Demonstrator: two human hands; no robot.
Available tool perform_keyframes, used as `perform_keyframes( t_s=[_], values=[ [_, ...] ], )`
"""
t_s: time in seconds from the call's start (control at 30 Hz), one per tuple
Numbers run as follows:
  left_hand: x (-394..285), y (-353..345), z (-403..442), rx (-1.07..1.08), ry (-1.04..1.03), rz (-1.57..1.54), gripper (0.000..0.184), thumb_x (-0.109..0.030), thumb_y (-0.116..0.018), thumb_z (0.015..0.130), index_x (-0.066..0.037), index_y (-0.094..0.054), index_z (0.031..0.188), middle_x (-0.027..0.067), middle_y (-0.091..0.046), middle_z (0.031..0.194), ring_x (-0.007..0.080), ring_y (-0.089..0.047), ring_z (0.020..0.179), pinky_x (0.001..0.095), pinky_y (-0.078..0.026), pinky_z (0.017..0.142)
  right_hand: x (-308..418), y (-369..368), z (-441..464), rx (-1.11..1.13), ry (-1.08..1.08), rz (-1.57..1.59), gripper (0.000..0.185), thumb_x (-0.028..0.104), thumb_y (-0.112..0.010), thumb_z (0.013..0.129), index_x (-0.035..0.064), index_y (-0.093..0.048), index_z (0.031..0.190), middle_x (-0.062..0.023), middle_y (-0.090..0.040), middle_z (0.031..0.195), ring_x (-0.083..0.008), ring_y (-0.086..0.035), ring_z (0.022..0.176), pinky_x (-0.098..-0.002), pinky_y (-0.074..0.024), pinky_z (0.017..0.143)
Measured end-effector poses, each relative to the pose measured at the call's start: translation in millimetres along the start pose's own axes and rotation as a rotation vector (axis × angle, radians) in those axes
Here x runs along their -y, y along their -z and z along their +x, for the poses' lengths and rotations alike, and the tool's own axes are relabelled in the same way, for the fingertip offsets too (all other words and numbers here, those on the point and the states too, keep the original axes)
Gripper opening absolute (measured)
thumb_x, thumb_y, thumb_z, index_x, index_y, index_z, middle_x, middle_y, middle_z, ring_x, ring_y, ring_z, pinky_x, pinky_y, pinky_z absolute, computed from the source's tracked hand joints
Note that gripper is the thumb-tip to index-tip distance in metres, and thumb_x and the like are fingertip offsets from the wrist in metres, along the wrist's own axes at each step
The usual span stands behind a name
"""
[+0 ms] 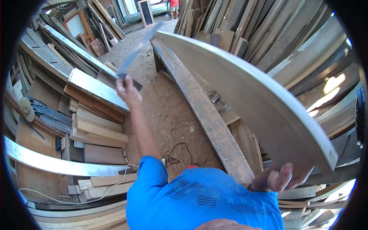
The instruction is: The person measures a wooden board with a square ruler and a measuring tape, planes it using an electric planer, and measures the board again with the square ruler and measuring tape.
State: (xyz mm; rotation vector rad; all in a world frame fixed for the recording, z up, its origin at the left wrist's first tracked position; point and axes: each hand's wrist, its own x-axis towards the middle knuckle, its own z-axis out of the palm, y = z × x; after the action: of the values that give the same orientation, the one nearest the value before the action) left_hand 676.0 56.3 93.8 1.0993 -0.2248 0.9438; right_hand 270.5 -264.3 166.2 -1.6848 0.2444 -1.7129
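Observation:
My left hand (129,92) is closed around a try square (132,65) with a dark stock and a long metal blade. The blade points up and away, blurred by motion. On the right, a long wooden plank (245,90) stands on edge, its far end at the far end of a narrow workbench (203,122). My right hand (281,178) is at the lower edge of the plank's near end, holding it from below with fingers curled. Part of that hand's grip is hidden by the plank.
Boards (101,126) lie stacked along the left. Tall planks (264,34) lean on the right. A dark cable (186,145) lies on the dusty floor (165,103) beside the workbench. A framed panel (145,13) and a person (173,7) are at the far end.

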Motion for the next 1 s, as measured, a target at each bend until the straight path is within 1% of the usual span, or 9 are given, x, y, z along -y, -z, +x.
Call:
perform_keyframes(
  t_s=[0.07, 0.13, 0.2, 0.3, 0.4, 0.47, 0.53, 0.7, 1.0],
  values=[
    [32, -37, 16, 0.079, 0.043, 0.026, 0.017, -0.006, -0.065, 0.097, 0.001, -0.067, 0.113, 0.0009, -0.064, 0.096, 0.0104, -0.057, 0.083, 0.0278, -0.048, 0.077, -5, 4, -10, -0.010, -0.032, -0.055, 0.072, 0.019, -0.070, 0.086, -0.0104, -0.042, 0.145, -0.0277, -0.057, 0.129, -0.0348, -0.061, 0.114, -0.0416, -0.0539, 0.091],
    [80, -68, 31, 0.211, 0.120, 0.277, 0.020, -0.006, -0.067, 0.095, 0.002, -0.068, 0.113, 0.0048, -0.070, 0.099, 0.0133, -0.063, 0.088, 0.0300, -0.052, 0.081, -8, 11, -18, -0.028, -0.064, -0.116, 0.072, 0.019, -0.070, 0.086, -0.0105, -0.042, 0.145, -0.0278, -0.057, 0.129, -0.0349, -0.061, 0.114, -0.0416, -0.0538, 0.092],
    [128, -104, 37, 0.298, -0.019, 0.304, 0.019, -0.007, -0.068, 0.094, 0.002, -0.069, 0.110, 0.0096, -0.073, 0.102, 0.0169, -0.068, 0.090, 0.0331, -0.054, 0.084, -10, 15, -24, -0.049, -0.094, -0.168, 0.072, 0.019, -0.070, 0.086, -0.0105, -0.042, 0.145, -0.0278, -0.057, 0.129, -0.0349, -0.061, 0.114, -0.0417, -0.0537, 0.092],
    [169, -144, 37, 0.416, 0.057, 0.347, 0.018, -0.007, -0.068, 0.093, 0.001, -0.069, 0.109, 0.0107, -0.074, 0.099, 0.0182, -0.070, 0.089, 0.0344, -0.055, 0.084, -12, 27, -31, -0.077, -0.140, -0.256, 0.072, 0.018, -0.071, 0.085, -0.0106, -0.042, 0.145, -0.0280, -0.057, 0.129, -0.0350, -0.061, 0.114, -0.0417, -0.0535, 0.092],
    [195, -169, 32, 0.370, 0.170, 0.277, 0.016, -0.009, -0.069, 0.093, 0.000, -0.070, 0.107, 0.0104, -0.074, 0.094, 0.0172, -0.069, 0.085, 0.0341, -0.055, 0.082, -11, 30, -34, -0.100, -0.159, -0.320, 0.071, 0.018, -0.071, 0.085, -0.0106, -0.042, 0.145, -0.0281, -0.057, 0.129, -0.0351, -0.061, 0.114, -0.0418, -0.0534, 0.092],
    [221, -170, 32, 0.377, 0.246, 0.182, 0.016, -0.011, -0.066, 0.096, 0.000, -0.070, 0.107, 0.0096, -0.074, 0.091, 0.0148, -0.067, 0.078, 0.0320, -0.055, 0.073, -11, 33, -34, -0.111, -0.172, -0.358, 0.071, 0.017, -0.071, 0.085, -0.0107, -0.042, 0.145, -0.0281, -0.057, 0.129, -0.0351, -0.061, 0.115, -0.0418, -0.0533, 0.093],
    [219, -174, 30, 0.363, 0.175, 0.235, 0.017, -0.013, -0.065, 0.098, 0.001, -0.069, 0.106, 0.0094, -0.073, 0.090, 0.0140, -0.066, 0.078, 0.0315, -0.054, 0.071, -11, 35, -35, -0.118, -0.177, -0.380, 0.071, 0.017, -0.071, 0.085, -0.0107, -0.042, 0.145, -0.0282, -0.057, 0.130, -0.0352, -0.061, 0.115, -0.0419, -0.0532, 0.093],
    [197, -178, 24, 0.368, 0.324, 0.140, 0.021, -0.015, -0.064, 0.099, 0.004, -0.068, 0.107, 0.0104, -0.072, 0.089, 0.0147, -0.066, 0.078, 0.0317, -0.054, 0.072, -12, 39, -36, -0.123, -0.195, -0.410, 0.071, 0.016, -0.071, 0.085, -0.0108, -0.042, 0.144, -0.0284, -0.057, 0.130, -0.0353, -0.061, 0.115, -0.0420, -0.0529, 0.093],
    [201, -177, 24, 0.406, 0.255, 0.263, 0.020, -0.016, -0.066, 0.097, 0.003, -0.070, 0.105, 0.0114, -0.073, 0.088, 0.0150, -0.067, 0.076, 0.0320, -0.053, 0.070, -11, 42, -35, -0.146, -0.200, -0.441, 0.071, 0.015, -0.071, 0.085, -0.0110, -0.042, 0.144, -0.0287, -0.057, 0.130, -0.0355, -0.061, 0.116, -0.0422, -0.0525, 0.094]
  ],
)
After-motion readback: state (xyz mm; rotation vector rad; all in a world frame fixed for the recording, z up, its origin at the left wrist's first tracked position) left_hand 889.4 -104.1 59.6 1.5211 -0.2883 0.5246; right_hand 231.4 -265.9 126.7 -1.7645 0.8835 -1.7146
